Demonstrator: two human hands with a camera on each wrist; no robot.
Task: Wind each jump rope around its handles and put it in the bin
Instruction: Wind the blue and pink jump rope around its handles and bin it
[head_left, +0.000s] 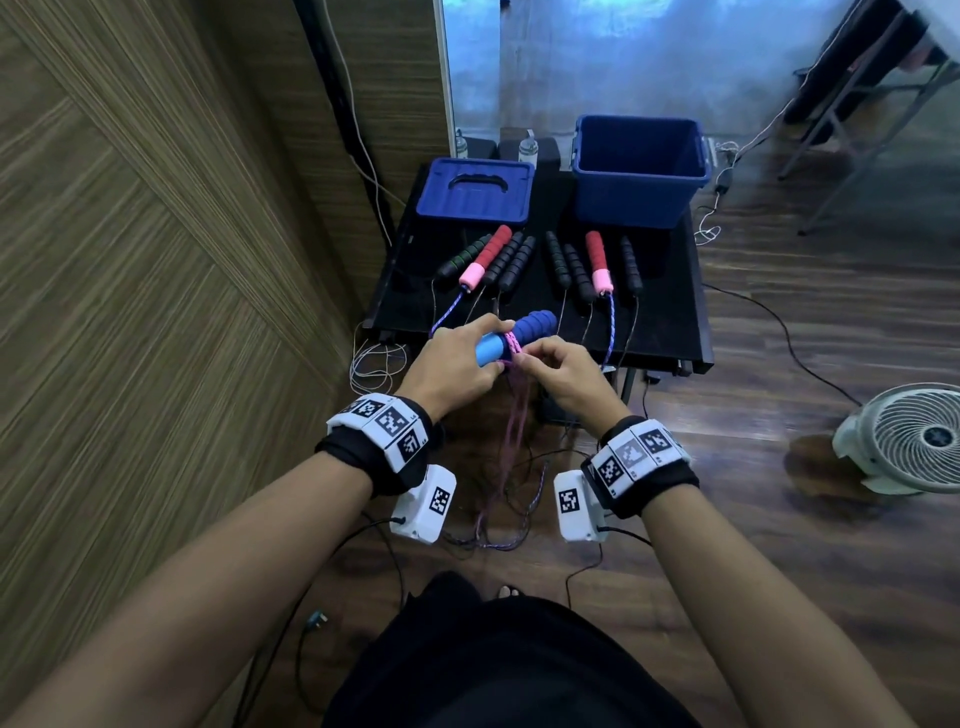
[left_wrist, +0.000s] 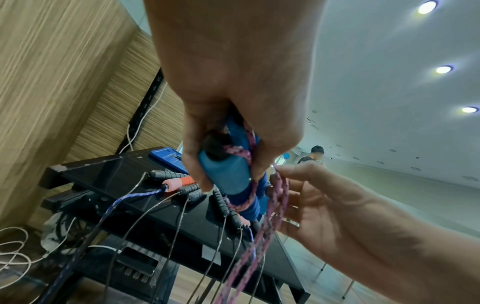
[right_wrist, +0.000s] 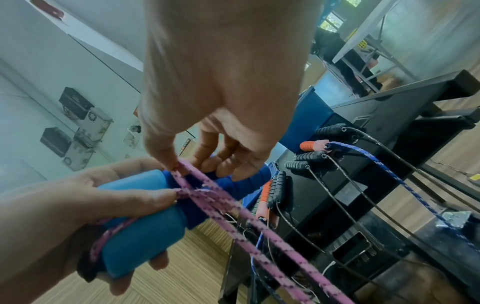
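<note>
We see a white round floor fan (head_left: 917, 439) standing on the dark brown wooden floor (head_left: 779, 519), well apart from the black worktop (head_left: 670, 322). On the far left part of the worktop lies a blue plastic lid with a handle recess (head_left: 475, 189). Behind it two small bottles with white caps (head_left: 527, 148) stand near the grey-blue wall (head_left: 623, 62). To the left we have a wood-grain panel wall (head_left: 130, 234), and thin white cables (head_left: 374, 364) lie coiled on the floor beside it. In the far right corner stands a grey folding table (head_left: 872, 98). The left wrist view shows three round ceiling lights (left_wrist: 443, 69).
</note>
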